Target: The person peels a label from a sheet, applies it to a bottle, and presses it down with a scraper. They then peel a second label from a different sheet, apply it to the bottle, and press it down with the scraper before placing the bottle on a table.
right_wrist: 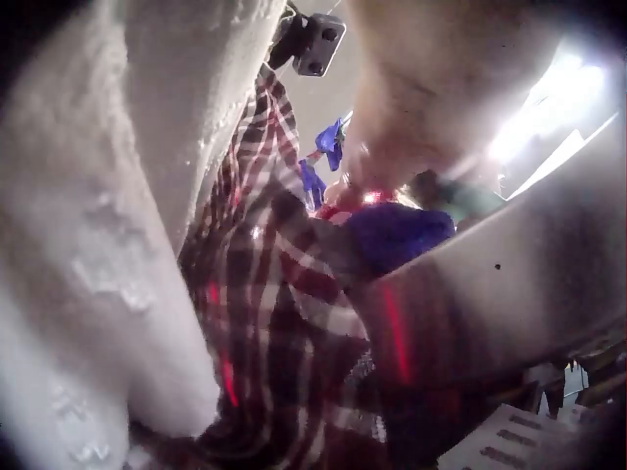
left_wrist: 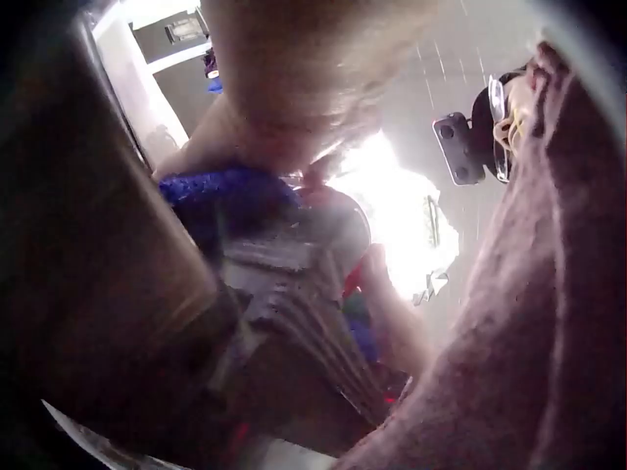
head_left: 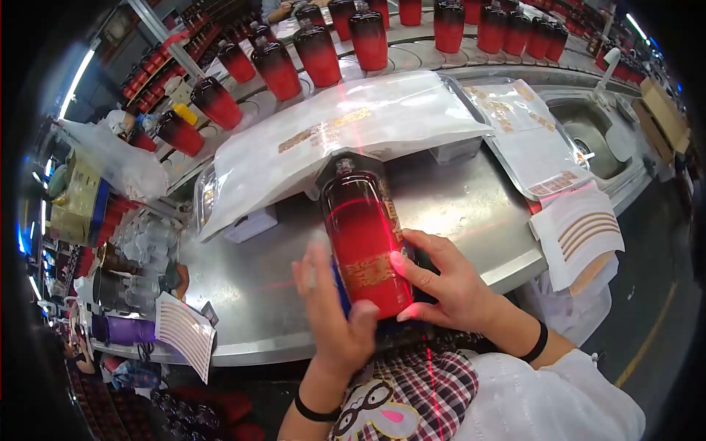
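Here, the red-and-black bottle was laid on the steel surface, held in the bent-fingered grip of the right hand, while the left hand's grip was opened wide, with nothing held. Beyond its neck, the way was blocked by a white sheet. The left fingers were blurred, and whether the bottle was touched by them could not be told.

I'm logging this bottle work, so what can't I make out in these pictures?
Head view: left hand, fingertips blurred.
Head view: blue thing under the bottle, mostly covered by it.
Head view: gold side lettering, partly hidden by the right hand.
Left wrist view: background, partly washed out by glare.
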`<state>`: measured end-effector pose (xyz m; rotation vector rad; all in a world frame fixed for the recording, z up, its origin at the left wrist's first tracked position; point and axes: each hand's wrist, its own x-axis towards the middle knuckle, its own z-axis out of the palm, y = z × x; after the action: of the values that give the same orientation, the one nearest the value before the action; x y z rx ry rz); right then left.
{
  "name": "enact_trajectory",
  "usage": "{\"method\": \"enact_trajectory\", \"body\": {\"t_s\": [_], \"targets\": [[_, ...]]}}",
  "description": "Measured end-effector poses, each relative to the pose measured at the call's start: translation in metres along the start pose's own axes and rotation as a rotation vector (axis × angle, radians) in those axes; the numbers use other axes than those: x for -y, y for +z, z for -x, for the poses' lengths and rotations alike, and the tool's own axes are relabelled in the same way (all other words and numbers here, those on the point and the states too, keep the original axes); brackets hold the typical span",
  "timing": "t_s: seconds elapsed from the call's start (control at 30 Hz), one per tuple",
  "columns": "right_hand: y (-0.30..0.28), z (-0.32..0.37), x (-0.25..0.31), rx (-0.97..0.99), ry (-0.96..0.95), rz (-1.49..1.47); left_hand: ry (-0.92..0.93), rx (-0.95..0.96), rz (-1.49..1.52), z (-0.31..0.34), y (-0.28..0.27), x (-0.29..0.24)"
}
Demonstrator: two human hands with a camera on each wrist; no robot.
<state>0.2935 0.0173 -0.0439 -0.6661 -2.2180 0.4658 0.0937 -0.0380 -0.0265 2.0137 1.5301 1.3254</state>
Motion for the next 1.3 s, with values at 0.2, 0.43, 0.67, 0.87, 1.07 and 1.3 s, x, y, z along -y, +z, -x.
{"method": "enact_trajectory", "body": {"t_s": [0.2, 0.43, 0.67, 0.87, 1.07, 1.3], "targets": [[-0.001, 0.000, -0.001, 0.030, 0.007, 0.020, 0.249, 0.088, -0.540, 0.014, 0.008, -0.010], [-0.001, 0.000, 0.002, 0.018, 0.014, -0.005, 0.083, 0.044, -0.418, 0.035, 0.000, 0.010], [-0.002, 0.002, 0.002, 0.020, 0.021, 0.001, 0.090, 0.048, -0.067, 0.020, 0.008, 0.025], [0.001, 0.003, 0.002, 0.007, -0.003, -0.008, 0.146, 0.028, -0.256, 0.021, 0.005, 0.022], [-0.001, 0.006, 0.000, 0.010, -0.008, 0.003, 0.060, 0.079, -0.048, 0.027, 0.009, 0.037], [0.001, 0.007, -0.003, 0.018, -0.022, 0.004, 0.188, 0.074, -0.360, 0.016, 0.002, 0.021]]}}
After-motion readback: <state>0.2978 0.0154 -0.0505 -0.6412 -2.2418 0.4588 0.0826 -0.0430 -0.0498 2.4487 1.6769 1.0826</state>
